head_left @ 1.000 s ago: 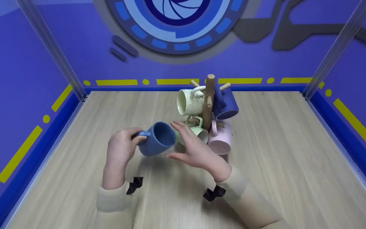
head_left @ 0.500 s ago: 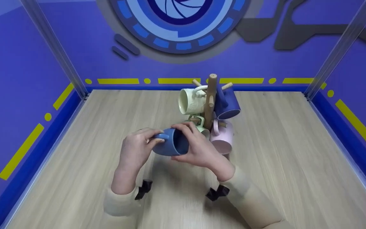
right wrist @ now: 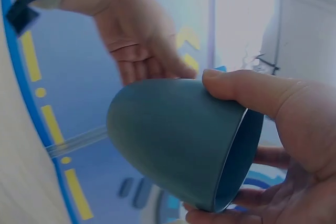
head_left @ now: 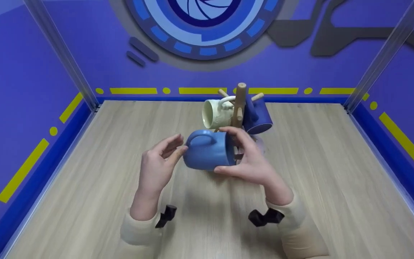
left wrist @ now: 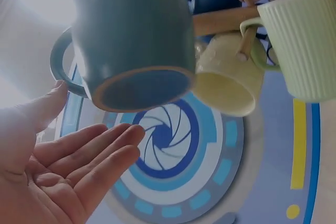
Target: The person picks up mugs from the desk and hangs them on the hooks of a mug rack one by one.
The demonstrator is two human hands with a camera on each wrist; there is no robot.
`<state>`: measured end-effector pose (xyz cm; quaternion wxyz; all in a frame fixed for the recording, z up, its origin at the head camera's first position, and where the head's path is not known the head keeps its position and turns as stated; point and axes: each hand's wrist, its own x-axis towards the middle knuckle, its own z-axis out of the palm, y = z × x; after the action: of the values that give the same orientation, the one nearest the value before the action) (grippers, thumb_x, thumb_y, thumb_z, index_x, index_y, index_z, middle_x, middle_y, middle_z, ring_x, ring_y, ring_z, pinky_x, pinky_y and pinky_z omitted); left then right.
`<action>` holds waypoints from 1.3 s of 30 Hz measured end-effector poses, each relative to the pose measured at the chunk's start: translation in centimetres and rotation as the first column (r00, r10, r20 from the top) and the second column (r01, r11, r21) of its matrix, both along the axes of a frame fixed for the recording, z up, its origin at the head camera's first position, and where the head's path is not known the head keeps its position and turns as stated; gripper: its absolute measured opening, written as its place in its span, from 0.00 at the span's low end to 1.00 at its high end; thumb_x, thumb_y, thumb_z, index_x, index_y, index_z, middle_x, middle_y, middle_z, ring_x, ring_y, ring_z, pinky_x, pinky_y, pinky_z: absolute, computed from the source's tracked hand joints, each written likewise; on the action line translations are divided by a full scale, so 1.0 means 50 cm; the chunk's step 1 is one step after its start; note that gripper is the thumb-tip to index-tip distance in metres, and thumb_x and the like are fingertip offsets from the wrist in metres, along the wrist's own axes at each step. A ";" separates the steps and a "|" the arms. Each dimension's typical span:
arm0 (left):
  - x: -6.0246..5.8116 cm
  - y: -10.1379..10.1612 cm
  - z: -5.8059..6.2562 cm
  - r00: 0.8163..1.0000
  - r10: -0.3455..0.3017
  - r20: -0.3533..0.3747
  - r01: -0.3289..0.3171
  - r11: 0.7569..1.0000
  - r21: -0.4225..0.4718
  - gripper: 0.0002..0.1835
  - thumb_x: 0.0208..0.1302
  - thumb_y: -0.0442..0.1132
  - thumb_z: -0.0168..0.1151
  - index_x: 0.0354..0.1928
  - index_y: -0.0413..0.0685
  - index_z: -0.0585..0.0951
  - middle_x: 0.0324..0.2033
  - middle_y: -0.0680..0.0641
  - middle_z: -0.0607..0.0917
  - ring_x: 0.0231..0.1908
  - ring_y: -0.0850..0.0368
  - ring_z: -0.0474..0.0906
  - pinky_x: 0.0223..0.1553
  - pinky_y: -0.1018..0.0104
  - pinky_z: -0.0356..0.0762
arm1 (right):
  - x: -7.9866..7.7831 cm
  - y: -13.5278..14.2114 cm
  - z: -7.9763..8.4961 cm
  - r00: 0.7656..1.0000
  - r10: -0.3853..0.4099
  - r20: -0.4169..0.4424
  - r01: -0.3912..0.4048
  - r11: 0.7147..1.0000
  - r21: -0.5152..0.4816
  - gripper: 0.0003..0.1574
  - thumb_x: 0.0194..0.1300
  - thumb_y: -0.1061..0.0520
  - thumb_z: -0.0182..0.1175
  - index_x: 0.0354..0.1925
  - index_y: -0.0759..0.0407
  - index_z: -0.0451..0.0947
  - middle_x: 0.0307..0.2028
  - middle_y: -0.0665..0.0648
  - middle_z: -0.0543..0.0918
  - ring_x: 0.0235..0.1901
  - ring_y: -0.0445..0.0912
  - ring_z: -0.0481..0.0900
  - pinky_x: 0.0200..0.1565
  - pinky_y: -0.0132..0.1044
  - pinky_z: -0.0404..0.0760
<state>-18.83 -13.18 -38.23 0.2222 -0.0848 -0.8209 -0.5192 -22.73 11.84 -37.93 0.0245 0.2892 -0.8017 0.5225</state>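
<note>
A blue mug [head_left: 207, 153] is held in the air on its side, its mouth turned to the right and its handle up. My right hand [head_left: 252, 158] grips it around the rim, thumb on the near side and fingers on the far side. My left hand [head_left: 160, 162] is beside the mug's base with fingers extended; in the left wrist view its thumb tip is at the mug's handle [left wrist: 60, 61] and the other fingers stand apart from the mug. Behind the mug is a wooden mug tree [head_left: 241, 104], partly hidden.
On the tree hang a cream mug [head_left: 216, 113] at upper left and a dark blue mug [head_left: 259, 117] at upper right. Lower down, a ribbed green mug [left wrist: 302, 45] shows in the left wrist view, and a pink mug [head_left: 259, 144] is mostly hidden. Blue walls [head_left: 84, 54] enclose the table.
My right hand has closed around the blue mug's rim and moved right with it. My left hand has let go of the handle, and the mug has turned so the handle points up.
</note>
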 end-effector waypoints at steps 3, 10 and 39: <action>0.000 0.022 -0.005 0.995 -0.085 0.046 0.082 0.995 0.050 0.25 0.65 0.40 0.72 0.62 0.39 0.81 0.55 0.41 0.89 0.54 0.49 0.88 0.54 0.61 0.86 | 0.003 0.027 0.019 0.997 -0.021 0.071 0.024 0.999 -0.046 0.57 0.50 0.58 0.82 0.73 0.50 0.63 0.66 0.63 0.71 0.59 0.60 0.79 0.54 0.59 0.85; -0.020 0.083 -0.034 0.974 -0.225 0.011 0.219 0.957 0.192 0.31 0.64 0.36 0.72 0.68 0.36 0.76 0.62 0.34 0.82 0.60 0.42 0.84 0.56 0.62 0.85 | -0.008 0.070 0.032 0.970 -0.115 0.212 0.133 0.988 -0.073 0.55 0.53 0.59 0.79 0.74 0.50 0.63 0.66 0.64 0.69 0.63 0.62 0.75 0.60 0.57 0.80; -0.130 0.137 -0.083 0.964 -0.245 0.105 0.191 0.910 0.368 0.26 0.68 0.31 0.67 0.66 0.34 0.77 0.62 0.33 0.82 0.62 0.40 0.82 0.60 0.60 0.82 | -0.047 0.072 -0.009 0.866 -0.431 0.253 0.385 0.898 0.212 0.57 0.64 0.34 0.69 0.72 0.64 0.54 0.65 0.69 0.70 0.61 0.60 0.73 0.64 0.56 0.76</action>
<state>-25.32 -6.34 -42.40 0.1125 -0.0958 -0.7132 -0.6852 -25.08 15.46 -38.38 -0.0071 0.0333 -0.8774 0.4785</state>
